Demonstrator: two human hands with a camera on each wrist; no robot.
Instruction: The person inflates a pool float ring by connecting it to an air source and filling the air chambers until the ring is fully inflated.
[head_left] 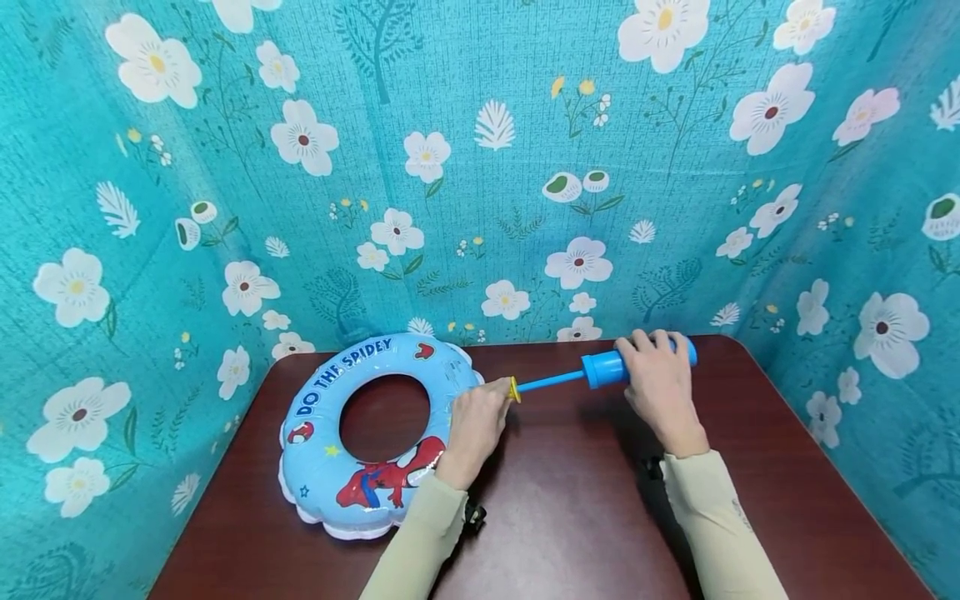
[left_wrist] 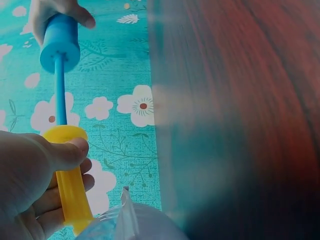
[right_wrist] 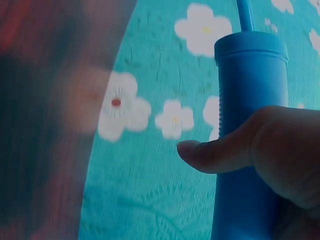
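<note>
A blue hand pump (head_left: 603, 369) with a thin rod (head_left: 551, 382) and a yellow end piece (left_wrist: 72, 185) is held in the air between both hands. My left hand (head_left: 476, 425) grips the yellow piece, thumb against its flange. My right hand (head_left: 662, 387) wraps round the blue barrel (right_wrist: 252, 75), from which the rod sticks out. Just left of my left hand lies an inflated light-blue swim ring (head_left: 313, 446) with a red cartoon figure. In the left wrist view, the yellow piece's lower end meets the ring's clear plastic edge (left_wrist: 127, 220); whether it sits in a valve cannot be told.
The dark red-brown table (head_left: 570, 500) carries the ring on its left side. A turquoise flowered cloth (head_left: 465, 192) hangs behind and on both sides of the table. Each wrist has a small black device strapped beneath it.
</note>
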